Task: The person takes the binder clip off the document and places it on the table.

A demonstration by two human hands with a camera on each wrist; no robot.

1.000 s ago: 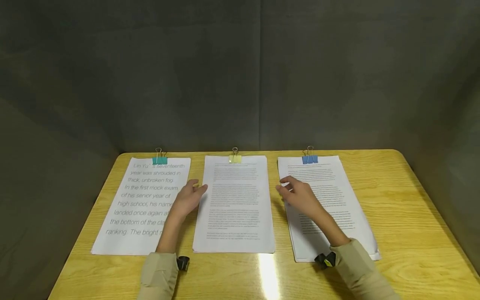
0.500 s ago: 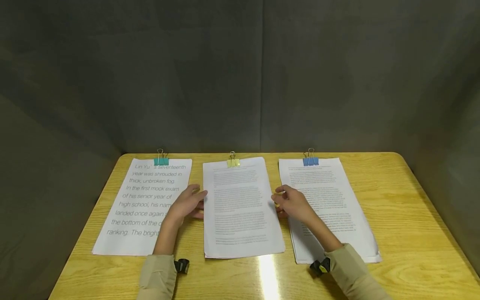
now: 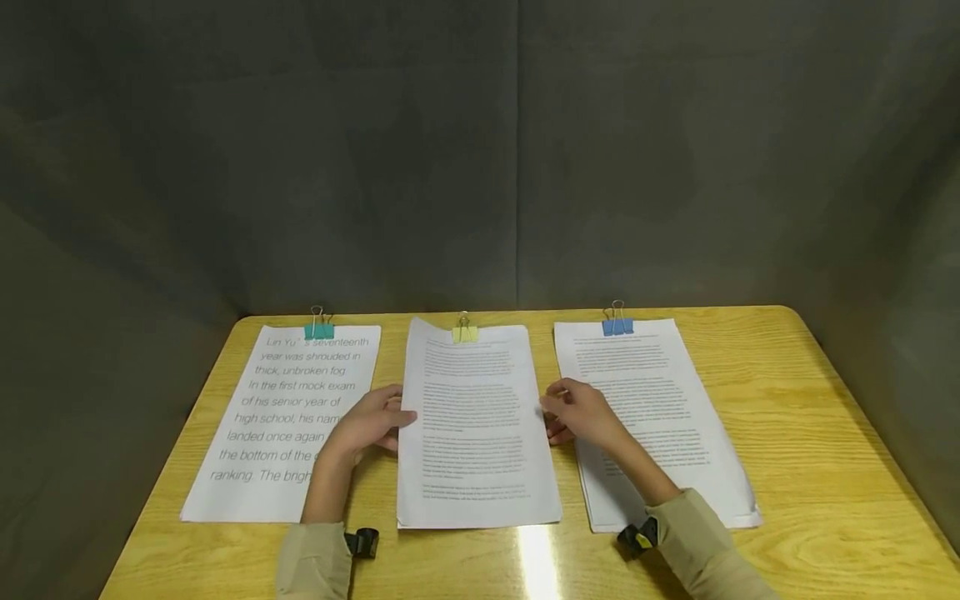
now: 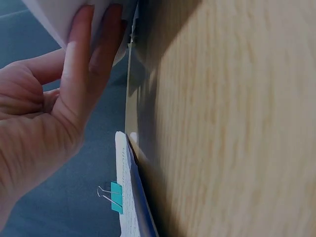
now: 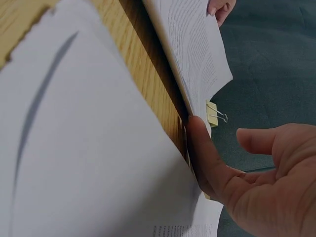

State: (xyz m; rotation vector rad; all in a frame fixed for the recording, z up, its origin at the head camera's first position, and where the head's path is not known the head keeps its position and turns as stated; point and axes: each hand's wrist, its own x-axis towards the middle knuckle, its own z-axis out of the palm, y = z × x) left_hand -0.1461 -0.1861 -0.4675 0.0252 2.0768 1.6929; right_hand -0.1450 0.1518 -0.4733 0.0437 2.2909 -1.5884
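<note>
The middle stack of printed sheets (image 3: pixel 476 433), held by a yellow binder clip (image 3: pixel 465 335) at its top, is raised off the table and its upper left corner bends up. At its left edge my left hand (image 3: pixel 371 421) grips it, thumb over the top page and fingers underneath. My right hand (image 3: pixel 585 412) is at the opposite edge. In the right wrist view, that hand's fingers (image 5: pixel 205 148) lie against the stack's underside edge, and the thumb stands apart from the page.
A stack in large print (image 3: pixel 281 400) with a teal binder clip (image 3: pixel 319 332) lies on the left. On the right lies another stack (image 3: pixel 645 392) with a blue binder clip (image 3: pixel 618 327). All are on a wooden table (image 3: pixel 817 467) before a dark curtain (image 3: pixel 480 167).
Both hands have closed in on the middle stack's sides, and it has come up off the table. It tilted, then came nearer the body. The side stacks stay in place.
</note>
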